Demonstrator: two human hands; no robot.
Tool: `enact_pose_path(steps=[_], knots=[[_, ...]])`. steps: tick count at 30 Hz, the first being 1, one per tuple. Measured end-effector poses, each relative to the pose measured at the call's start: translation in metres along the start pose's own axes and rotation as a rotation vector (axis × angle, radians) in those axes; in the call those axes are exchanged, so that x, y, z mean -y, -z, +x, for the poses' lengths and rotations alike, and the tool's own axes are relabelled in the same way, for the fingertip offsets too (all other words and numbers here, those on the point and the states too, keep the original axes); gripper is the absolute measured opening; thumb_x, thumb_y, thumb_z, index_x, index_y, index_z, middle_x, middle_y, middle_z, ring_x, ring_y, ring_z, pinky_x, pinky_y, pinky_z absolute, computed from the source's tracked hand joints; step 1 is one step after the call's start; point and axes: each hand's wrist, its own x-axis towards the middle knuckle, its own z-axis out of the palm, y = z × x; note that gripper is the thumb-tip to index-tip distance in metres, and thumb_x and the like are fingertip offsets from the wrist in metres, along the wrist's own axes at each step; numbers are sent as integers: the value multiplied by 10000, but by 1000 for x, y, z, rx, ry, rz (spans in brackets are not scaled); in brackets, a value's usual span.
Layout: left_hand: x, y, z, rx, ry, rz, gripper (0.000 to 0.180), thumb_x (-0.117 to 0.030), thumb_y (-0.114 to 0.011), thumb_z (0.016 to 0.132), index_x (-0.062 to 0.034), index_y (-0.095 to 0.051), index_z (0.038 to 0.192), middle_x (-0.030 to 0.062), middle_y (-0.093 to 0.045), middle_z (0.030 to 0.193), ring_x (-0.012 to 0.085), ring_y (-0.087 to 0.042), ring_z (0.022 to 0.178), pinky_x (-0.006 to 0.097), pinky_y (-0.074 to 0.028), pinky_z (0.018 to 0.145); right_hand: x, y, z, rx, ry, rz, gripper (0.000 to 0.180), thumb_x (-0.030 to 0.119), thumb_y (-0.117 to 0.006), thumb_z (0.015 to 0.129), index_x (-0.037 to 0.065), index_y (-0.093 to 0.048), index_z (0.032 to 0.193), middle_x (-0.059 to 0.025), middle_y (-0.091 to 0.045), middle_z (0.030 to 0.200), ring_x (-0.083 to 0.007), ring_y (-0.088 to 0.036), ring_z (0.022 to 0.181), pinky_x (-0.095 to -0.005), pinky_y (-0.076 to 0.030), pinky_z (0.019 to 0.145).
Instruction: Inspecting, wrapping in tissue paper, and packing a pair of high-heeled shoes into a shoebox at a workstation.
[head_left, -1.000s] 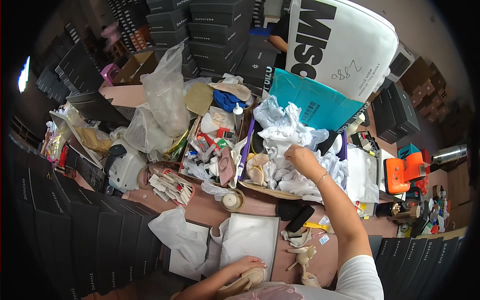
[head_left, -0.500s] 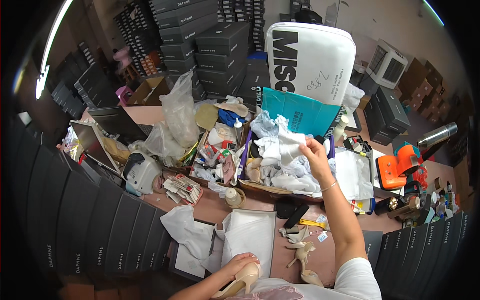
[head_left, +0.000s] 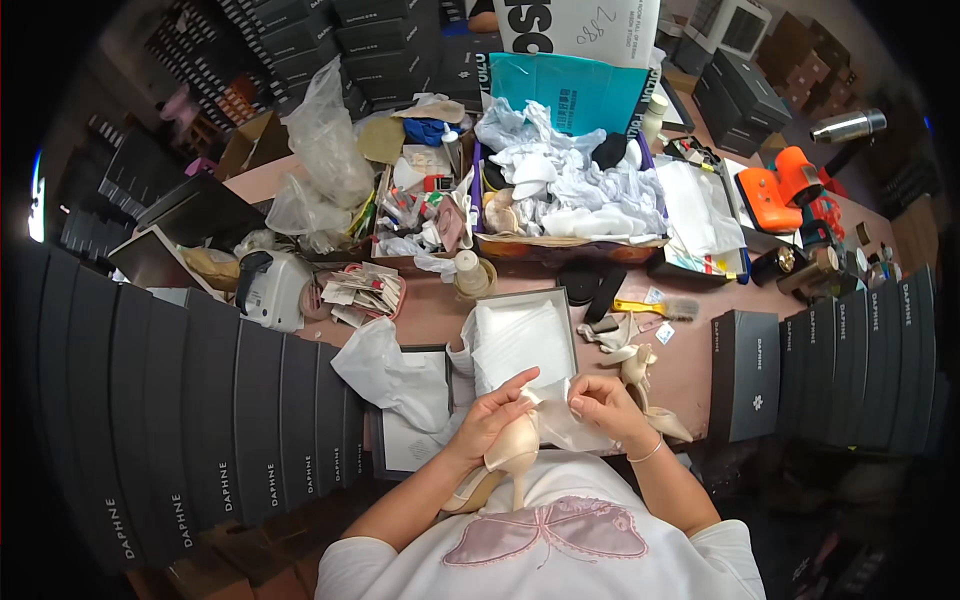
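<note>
Hands meet at a satiny beige heel (head_left: 510,450): left hand (head_left: 490,420) gripping it, right hand (head_left: 605,405) pinching crinkly tissue paper (head_left: 560,425).

A glossy cream-beige high-heeled shoe (head_left: 505,455) is showing beside white tissue paper (head_left: 560,420). The open shoebox (head_left: 522,345) is showing a dark rim and white paper lining. The table (head_left: 690,365) is looking pinkish-brown. Stacked boxes (head_left: 200,400) are standing black with pale lettering — a teal folder (head_left: 570,92) and an orange tool (head_left: 775,190) are glowing brightest. The shirt (head_left: 545,545) is showing white with a pink butterfly motif.
</note>
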Motion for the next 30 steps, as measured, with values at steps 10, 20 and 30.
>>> enact_pose_path(steps=[10, 20, 30], knots=[[-17, 18, -17, 240, 22, 235, 229, -115, -573, 911, -1, -628, 1102, 56, -605, 1016, 74, -572, 805, 206, -472, 684, 25, -40, -22, -178, 36, -773, 113, 52, -676, 808, 8, -575, 832, -51, -586, 953, -124, -555, 858, -224, -438, 750], [-4, 3, -20, 40, -111, 260, 157, -76, -575, 899, 13, -644, 1008, 33, -595, 997, 71, -561, 831, 210, -461, 717, 52, -9, -13, 23, 402, -803, 181, 7, -584, 703, 54, -429, 625, -92, -642, 885, -205, -607, 824, -416, -367, 999], [-7, -13, -16, 62, -119, 392, 165, -153, -588, 919, -5, -642, 967, -5, -604, 831, 57, -541, 738, 209, -439, 642, 32, -25, 4, 86, -252, -268, 379, 343, -594, 912, 6, -551, 1080, 13, -564, 811, -52, -473, 607, -207, -397, 529]])
